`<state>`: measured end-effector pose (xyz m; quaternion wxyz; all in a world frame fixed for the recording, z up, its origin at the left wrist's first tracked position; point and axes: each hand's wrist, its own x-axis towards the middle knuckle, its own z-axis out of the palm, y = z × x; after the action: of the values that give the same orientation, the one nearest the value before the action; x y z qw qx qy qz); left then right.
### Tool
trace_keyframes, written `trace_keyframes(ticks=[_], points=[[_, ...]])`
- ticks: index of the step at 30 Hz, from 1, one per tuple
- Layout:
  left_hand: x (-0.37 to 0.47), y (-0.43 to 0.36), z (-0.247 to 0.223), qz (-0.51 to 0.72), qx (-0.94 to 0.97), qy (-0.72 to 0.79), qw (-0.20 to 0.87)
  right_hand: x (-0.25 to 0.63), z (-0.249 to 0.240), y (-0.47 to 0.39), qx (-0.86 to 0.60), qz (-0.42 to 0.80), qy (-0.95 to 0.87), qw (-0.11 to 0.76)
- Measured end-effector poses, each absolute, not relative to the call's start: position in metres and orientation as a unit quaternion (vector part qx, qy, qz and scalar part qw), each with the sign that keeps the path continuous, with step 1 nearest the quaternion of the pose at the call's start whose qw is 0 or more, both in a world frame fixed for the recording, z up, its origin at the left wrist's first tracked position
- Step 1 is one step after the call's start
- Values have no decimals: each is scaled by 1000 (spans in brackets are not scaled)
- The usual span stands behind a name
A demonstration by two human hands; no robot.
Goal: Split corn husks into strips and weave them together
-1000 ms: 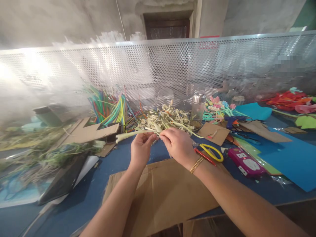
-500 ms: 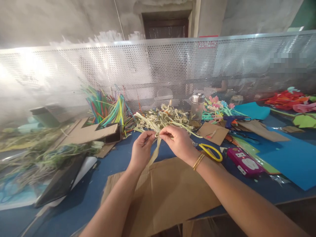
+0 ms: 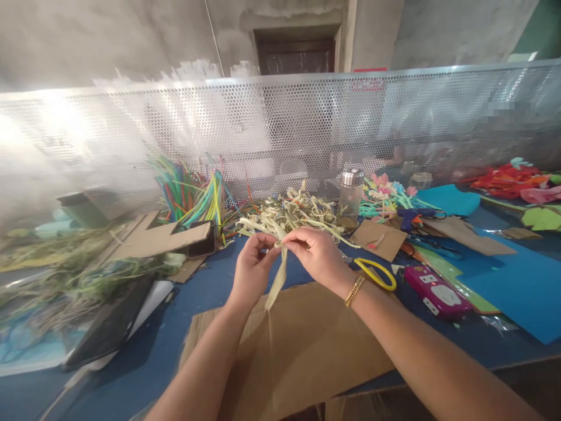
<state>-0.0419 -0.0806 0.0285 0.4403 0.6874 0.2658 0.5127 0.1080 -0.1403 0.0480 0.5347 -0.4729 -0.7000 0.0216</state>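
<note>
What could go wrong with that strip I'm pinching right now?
The strip is thin and pinched only at its top by the left hand and right hand; a hard pull might tear it. Its free end hangs loose over the cardboard and could catch there. The scissors lie close beside the right wrist, so a sweep of that arm may knock them.

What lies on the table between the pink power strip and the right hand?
In the head view, yellow-handled scissors lie between the pink power strip and the right hand.
</note>
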Motion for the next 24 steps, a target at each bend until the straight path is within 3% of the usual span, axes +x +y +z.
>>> trace_keyframes(ticks=[10,24], points=[[-41,-90,36,486,651,271,516,110,50,-140,-485,40,-688,538],[-41,-85,30,491,674,278,477,107,51,-141,-471,88,-695,536]])
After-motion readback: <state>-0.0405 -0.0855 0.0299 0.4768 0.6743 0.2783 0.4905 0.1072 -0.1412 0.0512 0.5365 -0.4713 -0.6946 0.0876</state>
